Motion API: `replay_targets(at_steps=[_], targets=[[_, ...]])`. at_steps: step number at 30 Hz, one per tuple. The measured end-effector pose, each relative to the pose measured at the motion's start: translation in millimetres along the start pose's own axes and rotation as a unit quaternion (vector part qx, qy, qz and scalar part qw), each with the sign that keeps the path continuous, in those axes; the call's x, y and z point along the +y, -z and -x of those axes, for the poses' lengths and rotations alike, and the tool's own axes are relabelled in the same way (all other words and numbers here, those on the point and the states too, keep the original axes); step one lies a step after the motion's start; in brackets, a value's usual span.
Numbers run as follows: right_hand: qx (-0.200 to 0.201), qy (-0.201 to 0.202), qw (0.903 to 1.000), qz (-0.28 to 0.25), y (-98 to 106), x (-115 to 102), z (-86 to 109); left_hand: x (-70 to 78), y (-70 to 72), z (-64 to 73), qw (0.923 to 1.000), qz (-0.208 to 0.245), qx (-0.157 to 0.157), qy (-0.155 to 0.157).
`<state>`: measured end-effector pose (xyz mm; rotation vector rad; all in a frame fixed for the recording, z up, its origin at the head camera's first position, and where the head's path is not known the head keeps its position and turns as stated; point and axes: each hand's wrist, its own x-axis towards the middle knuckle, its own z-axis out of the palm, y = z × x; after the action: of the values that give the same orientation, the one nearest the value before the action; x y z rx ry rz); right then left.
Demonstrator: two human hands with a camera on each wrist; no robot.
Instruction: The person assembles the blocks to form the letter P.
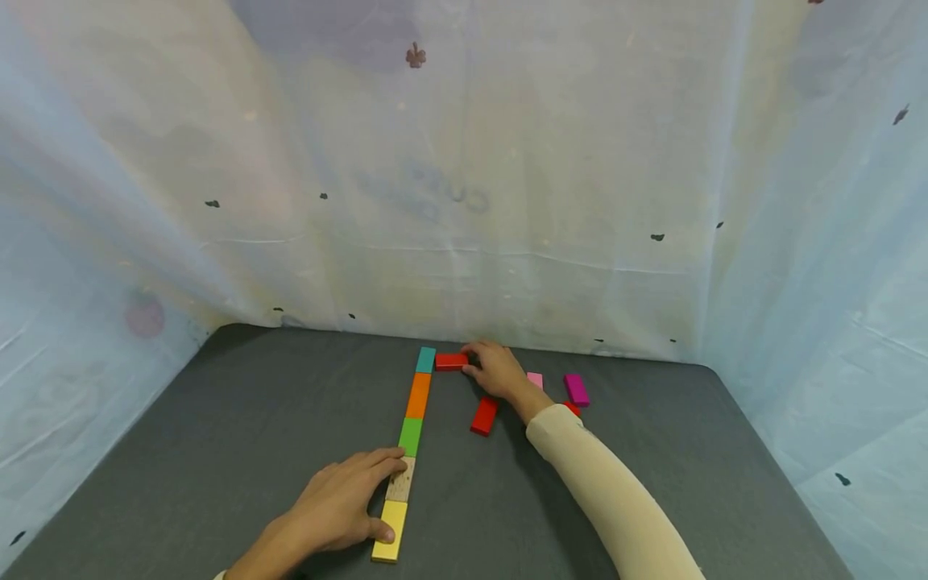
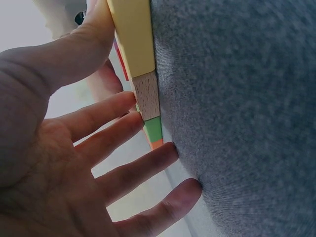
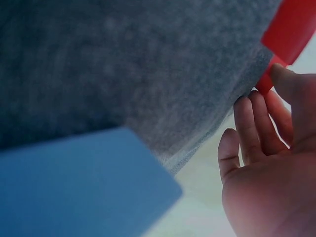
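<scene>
A straight row of flat blocks runs away from me: yellow [image 1: 387, 544], bare wood [image 1: 400, 483], green [image 1: 410, 435], orange [image 1: 418, 395] and teal [image 1: 425, 360]. My left hand [image 1: 337, 503] rests along its near end, fingers stretched out, thumb on the yellow block and fingertips at the wood block's side. At the far end, a red block [image 1: 451, 362] lies crosswise beside the teal one. My right hand [image 1: 500, 370] pinches its right end between thumb and fingers. Another red block [image 1: 484, 416] lies nearer, under the right wrist's left side.
Right of my right forearm lie a magenta block [image 1: 576, 390] and a partly hidden red block [image 1: 573, 408]. A pink block [image 1: 535, 380] shows behind the wrist. The dark grey cloth surface [image 1: 239, 435] ends at a pale hanging curtain [image 1: 464, 266]. A blurred blue shape [image 3: 89, 187] fills the right wrist view's corner.
</scene>
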<state>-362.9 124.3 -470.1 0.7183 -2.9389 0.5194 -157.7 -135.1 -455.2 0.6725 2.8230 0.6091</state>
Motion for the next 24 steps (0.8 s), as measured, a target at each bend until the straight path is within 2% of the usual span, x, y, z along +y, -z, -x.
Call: replay_targets(at_steps=[24], targets=[[-0.014,-0.017,0.9997,0.008,0.3,-0.5,-2.6,-1.1,-0.7,0.3,1.0,-0.003,0.006,-0.007]])
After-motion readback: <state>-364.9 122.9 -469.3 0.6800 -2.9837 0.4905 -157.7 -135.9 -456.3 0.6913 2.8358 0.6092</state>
